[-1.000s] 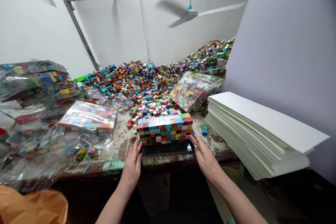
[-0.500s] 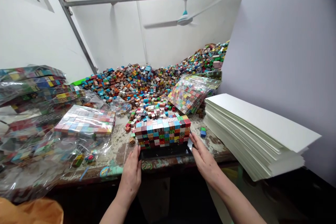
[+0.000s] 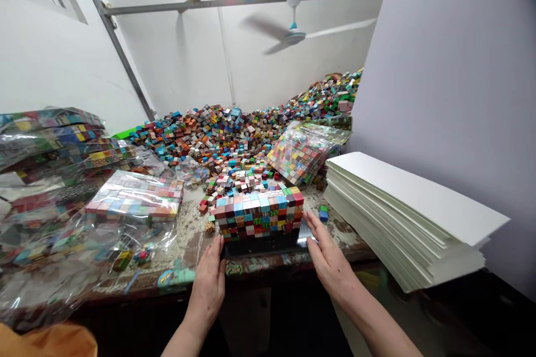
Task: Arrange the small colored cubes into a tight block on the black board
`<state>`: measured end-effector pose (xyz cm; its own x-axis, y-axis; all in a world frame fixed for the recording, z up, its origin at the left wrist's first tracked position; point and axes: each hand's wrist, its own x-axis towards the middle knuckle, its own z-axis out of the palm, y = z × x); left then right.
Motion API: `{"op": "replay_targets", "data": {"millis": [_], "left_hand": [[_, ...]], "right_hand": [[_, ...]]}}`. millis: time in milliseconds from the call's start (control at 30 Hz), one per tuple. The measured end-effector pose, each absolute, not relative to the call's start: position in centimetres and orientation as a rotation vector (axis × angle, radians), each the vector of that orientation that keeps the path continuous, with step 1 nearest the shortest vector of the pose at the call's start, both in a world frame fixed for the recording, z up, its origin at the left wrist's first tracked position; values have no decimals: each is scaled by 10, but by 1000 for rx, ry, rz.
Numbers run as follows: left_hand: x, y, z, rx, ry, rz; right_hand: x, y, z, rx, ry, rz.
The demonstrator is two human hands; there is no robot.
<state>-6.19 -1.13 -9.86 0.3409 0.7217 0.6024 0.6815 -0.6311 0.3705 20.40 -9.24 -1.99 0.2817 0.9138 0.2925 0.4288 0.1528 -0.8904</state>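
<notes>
A row of small printed cubes [image 3: 259,215], stacked several layers high in many colours, stands at the table's front edge. Beneath it is a black tray [image 3: 263,246] with a shiny right end. My left hand [image 3: 211,276] is at the left end, fingers stretched out, fingertips by the tray's corner. At the opposite end my right hand [image 3: 326,251] has its fingers straight and slightly apart, their tips beside the lowest cubes. Whether the fingertips press on the cubes or only rest alongside, I cannot tell. Neither palm is wrapped around anything.
A large heap of loose cubes [image 3: 234,128] lies behind. Plastic-wrapped cube packs [image 3: 134,192] are on the left; another wrapped pack [image 3: 297,150] leans at the heap's right. White boards [image 3: 410,195] are stacked on the right. A blue-green cube piece [image 3: 323,213] lies near my right hand.
The view has shifted very slightly. Both hands stay at the ends of the cube row, almost unmoved. The ceiling fan's blades have turned.
</notes>
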Motion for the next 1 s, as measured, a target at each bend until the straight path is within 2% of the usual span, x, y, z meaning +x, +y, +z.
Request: {"op": "replay_targets", "data": {"millis": [533,833,1000], "left_hand": [[-64,-11,-101,2568,1303,1212],[-60,-18,-97,2577,1398,1178],[-63,-20,-93,2516,1385,1122]], "right_hand": [[212,-78,-3,-1329,-1303,573],[215,-66,7,-1375,-1272,636],[233,-67,13,-1461,-1317,530]]}}
